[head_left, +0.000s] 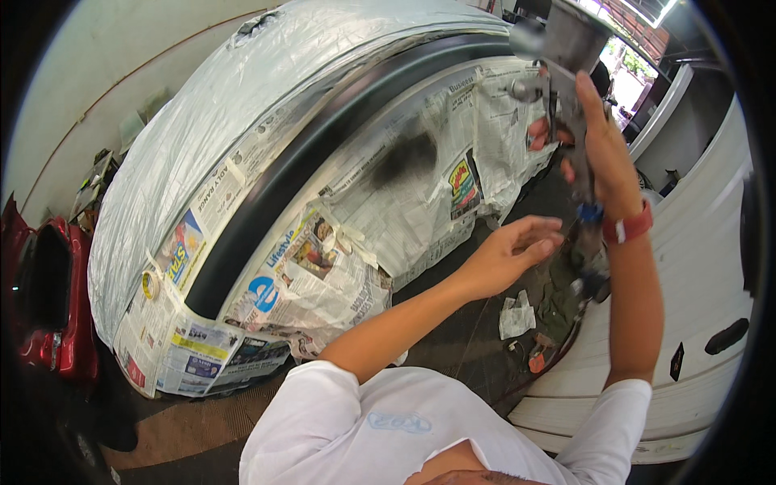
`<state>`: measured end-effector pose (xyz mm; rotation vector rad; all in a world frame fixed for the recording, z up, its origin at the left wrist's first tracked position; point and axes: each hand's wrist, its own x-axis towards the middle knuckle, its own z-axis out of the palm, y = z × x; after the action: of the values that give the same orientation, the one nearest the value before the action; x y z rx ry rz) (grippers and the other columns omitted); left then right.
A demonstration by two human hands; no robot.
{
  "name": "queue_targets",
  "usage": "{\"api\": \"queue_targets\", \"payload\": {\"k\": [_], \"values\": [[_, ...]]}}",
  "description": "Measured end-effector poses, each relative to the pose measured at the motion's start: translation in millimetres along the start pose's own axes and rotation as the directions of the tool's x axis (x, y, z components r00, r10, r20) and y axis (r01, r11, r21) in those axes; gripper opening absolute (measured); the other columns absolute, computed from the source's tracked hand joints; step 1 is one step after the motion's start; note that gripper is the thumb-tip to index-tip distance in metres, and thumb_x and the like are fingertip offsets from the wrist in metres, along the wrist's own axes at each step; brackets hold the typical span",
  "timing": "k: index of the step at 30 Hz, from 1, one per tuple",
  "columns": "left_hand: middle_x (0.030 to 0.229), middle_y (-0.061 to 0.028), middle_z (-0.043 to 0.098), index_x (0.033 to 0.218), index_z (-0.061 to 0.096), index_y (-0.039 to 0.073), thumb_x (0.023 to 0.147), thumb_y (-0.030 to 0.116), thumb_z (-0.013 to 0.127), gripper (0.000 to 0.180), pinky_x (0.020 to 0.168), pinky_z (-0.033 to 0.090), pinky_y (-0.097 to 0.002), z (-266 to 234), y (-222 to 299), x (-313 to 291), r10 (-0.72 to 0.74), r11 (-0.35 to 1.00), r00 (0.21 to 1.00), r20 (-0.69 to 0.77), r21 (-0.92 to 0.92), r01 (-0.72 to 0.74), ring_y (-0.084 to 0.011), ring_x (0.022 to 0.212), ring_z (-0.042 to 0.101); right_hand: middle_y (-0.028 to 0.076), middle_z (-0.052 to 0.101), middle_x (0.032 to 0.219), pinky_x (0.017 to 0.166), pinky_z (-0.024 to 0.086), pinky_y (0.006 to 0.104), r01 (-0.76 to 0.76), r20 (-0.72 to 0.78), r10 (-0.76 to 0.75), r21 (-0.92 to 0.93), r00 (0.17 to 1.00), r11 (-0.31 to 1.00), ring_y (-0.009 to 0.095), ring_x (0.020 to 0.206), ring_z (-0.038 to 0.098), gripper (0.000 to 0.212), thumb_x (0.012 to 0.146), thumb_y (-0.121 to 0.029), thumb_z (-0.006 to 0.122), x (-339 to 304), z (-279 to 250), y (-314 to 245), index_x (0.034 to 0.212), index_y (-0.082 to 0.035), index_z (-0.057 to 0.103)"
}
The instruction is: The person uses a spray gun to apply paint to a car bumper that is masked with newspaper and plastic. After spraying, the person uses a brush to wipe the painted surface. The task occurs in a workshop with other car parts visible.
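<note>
My right hand [608,153] is wrapped round the handle of a paint spray gun [570,101], raised at the upper right. On top of the gun sits a grey metal cup [575,36], and a blue fitting [590,212] shows below the handle. Lower and to the left, my left hand [508,255] hangs in the air with its fingers stretched out and nothing in them. Across from both hands curves a glossy black strip [283,174] on a car body, bordered by taped newspaper [388,222]. A dark paint smudge [404,159] marks the newspaper.
Silvery plastic sheeting [186,121] covers the car above the strip. A white car [695,283] stands close on my right. Red car parts [77,299] are at the far left. On the floor lie a crumpled paper [517,315] and a dark cloth [558,287].
</note>
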<state>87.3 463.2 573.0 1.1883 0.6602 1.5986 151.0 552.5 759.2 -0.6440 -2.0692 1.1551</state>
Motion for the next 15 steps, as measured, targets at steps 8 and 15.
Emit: {"api": "queue_targets", "payload": {"k": [8,15], "values": [[0.121,-0.0127,0.073,0.134,0.064,0.001,0.102,0.018,0.065,0.035,0.102,0.051,-0.0352,-82,-15,-92,-0.005,0.925,0.954,-0.299,0.362,0.119,-0.0205,0.115,0.068,0.007,0.072,0.079,0.056,0.054,0.0282,0.027,0.006,-0.027,-0.413,1.0,0.91,0.015,0.064,0.066,0.059,0.109,-0.055,0.038,143,7,-58,0.113,-0.004,0.068],[0.117,-0.0127,0.074,0.126,0.068,-0.001,0.097,0.009,0.068,0.031,0.099,0.052,-0.0338,-110,-19,-160,0.114,0.869,0.802,-0.587,0.45,0.206,-0.0196,0.108,0.069,0.009,0.07,0.076,0.047,0.053,0.028,0.007,0.099,0.038,-0.41,0.994,0.912,0.015,0.061,0.068,0.067,0.109,-0.06,0.032,209,21,-61,0.11,-0.005,0.07]]}}
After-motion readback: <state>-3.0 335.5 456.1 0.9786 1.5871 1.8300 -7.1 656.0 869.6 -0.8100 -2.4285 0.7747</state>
